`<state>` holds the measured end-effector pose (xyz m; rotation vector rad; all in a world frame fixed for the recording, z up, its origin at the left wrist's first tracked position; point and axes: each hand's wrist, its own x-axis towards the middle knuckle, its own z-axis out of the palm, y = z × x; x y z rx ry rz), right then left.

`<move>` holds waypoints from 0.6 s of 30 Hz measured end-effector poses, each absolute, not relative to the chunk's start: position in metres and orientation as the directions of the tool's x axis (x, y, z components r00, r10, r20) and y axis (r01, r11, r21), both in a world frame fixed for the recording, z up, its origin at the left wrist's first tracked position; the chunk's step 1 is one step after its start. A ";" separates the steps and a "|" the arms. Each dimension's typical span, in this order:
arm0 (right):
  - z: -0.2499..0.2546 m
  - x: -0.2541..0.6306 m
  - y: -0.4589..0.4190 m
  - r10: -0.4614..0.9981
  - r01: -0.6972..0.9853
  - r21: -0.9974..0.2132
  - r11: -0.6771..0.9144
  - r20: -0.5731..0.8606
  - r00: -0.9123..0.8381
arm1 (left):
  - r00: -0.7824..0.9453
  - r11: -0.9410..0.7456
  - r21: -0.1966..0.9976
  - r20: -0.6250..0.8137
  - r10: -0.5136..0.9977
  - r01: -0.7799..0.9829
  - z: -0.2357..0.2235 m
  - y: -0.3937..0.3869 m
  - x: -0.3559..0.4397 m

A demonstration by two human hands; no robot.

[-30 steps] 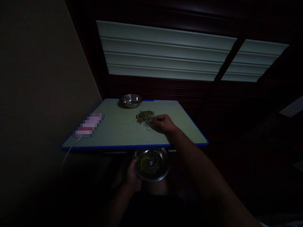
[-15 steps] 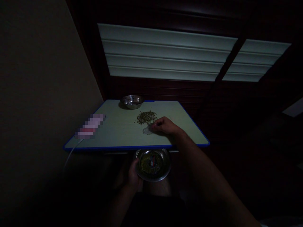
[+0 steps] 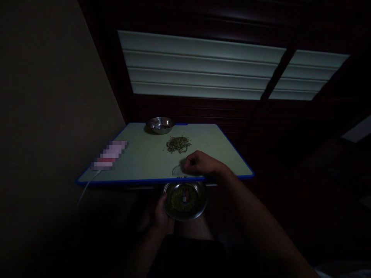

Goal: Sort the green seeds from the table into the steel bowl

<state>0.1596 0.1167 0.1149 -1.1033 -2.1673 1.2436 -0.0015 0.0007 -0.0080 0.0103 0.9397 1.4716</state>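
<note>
My left hand (image 3: 162, 214) grips the left rim of a shiny metal bowl (image 3: 199, 210), held just below the table's front edge. Small green grains like mung beans (image 3: 176, 200) lie inside it, with a small dark and orange packet (image 3: 185, 195) among them. My right hand (image 3: 197, 163) is closed on a clear, see-through piece (image 3: 177, 170) with a curved rim, its exact kind unclear. That piece rests on the tabletop near the front edge, a few grains by its lower side. Beyond it lies a loose pile of the same grains (image 3: 177, 144).
An empty-looking metal bowl (image 3: 160, 126) stands at the back left of the blue-edged table (image 3: 145, 162). A blurred-out pink device (image 3: 109, 155) with a white cable (image 3: 84, 192) lies at the left edge. Dark panelled doors (image 3: 197, 106) rise behind; a wall (image 3: 58, 96) is at left.
My right hand has drawn the clear piece toward the table's front edge, away from the pile, moving a few grains with it. My left hand still holds the bowl beneath the edge.
</note>
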 end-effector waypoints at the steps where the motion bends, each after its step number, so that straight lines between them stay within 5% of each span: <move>1: 0.116 0.160 0.115 0.792 0.436 -0.850 0.297 -0.036 -0.610 | -0.174 0.166 0.538 -0.524 0.834 -0.827 -0.007 0.001 -0.001; 12: 0.119 0.163 0.114 0.780 0.366 -0.886 0.283 -0.010 -0.626 | -0.165 0.175 0.557 -0.506 0.847 -0.812 -0.011 0.001 -0.003; 18: 0.107 0.163 0.164 0.966 0.275 -0.929 0.248 0.214 -0.146 | -0.130 0.226 0.541 -0.541 0.831 -0.810 -0.012 0.000 -0.001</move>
